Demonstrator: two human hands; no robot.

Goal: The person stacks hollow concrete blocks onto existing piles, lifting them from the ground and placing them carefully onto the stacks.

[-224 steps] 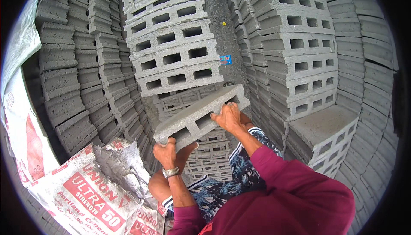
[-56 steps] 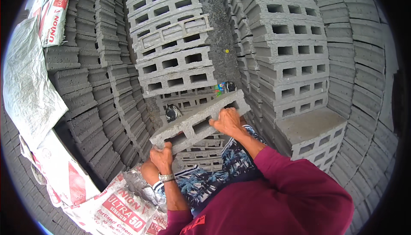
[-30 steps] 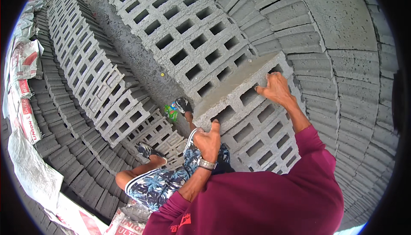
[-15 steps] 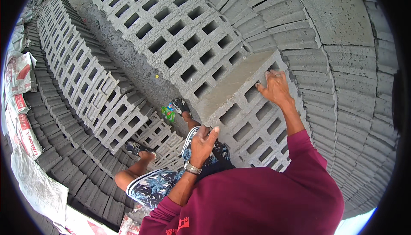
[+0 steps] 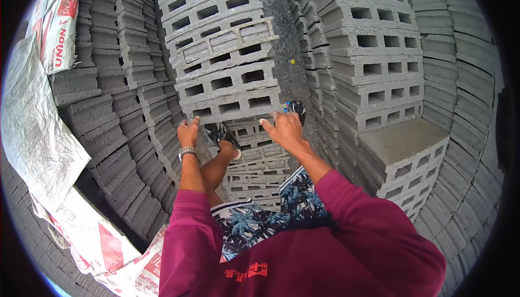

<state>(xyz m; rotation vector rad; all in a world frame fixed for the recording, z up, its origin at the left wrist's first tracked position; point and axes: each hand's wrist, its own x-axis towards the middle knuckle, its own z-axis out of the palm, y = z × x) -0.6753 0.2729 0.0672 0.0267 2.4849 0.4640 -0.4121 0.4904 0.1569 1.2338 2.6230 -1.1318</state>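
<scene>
Two hands, left (image 5: 188,133) and right (image 5: 284,129), seemingly empty, near block stack (image 5: 227,88)

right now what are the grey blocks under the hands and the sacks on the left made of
The hollow blocks look like cast concrete: dull grey, grainy and unpainted, with moulded rectangular cavities. The left hand and right hand reach down empty toward the stack's near edge. The sacks look like woven plastic, likely polypropylene: thin, creased, faintly glossy white-grey with red print.
</scene>
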